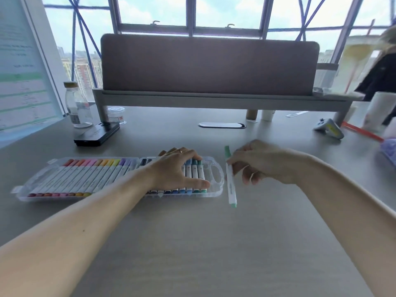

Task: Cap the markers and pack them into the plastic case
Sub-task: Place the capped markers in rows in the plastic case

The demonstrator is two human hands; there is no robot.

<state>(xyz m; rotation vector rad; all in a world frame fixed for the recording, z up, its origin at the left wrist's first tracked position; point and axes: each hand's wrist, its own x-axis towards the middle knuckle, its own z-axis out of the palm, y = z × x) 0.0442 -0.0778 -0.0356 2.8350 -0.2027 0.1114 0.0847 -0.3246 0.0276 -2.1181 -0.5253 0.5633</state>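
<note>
A clear plastic case (pixel 216 179) lies on the grey table, filled with a row of white markers (pixel 90 176) with coloured caps at both ends. My left hand (pixel 177 170) rests flat on the blue and green markers at the case's right end, fingers spread. Just right of the case, my right hand (pixel 257 163) pinches a white marker with green caps (pixel 231 185). This marker points away from me, tilted a little, its near end over the table.
A black phone (pixel 96 135) and a glass bottle (pixel 75 106) stand at the back left beside a small clear jar (pixel 116 115). A desk divider (pixel 209 65) spans the back. A controller (pixel 330 128), a cup (pixel 377 112) and a person sit at the right.
</note>
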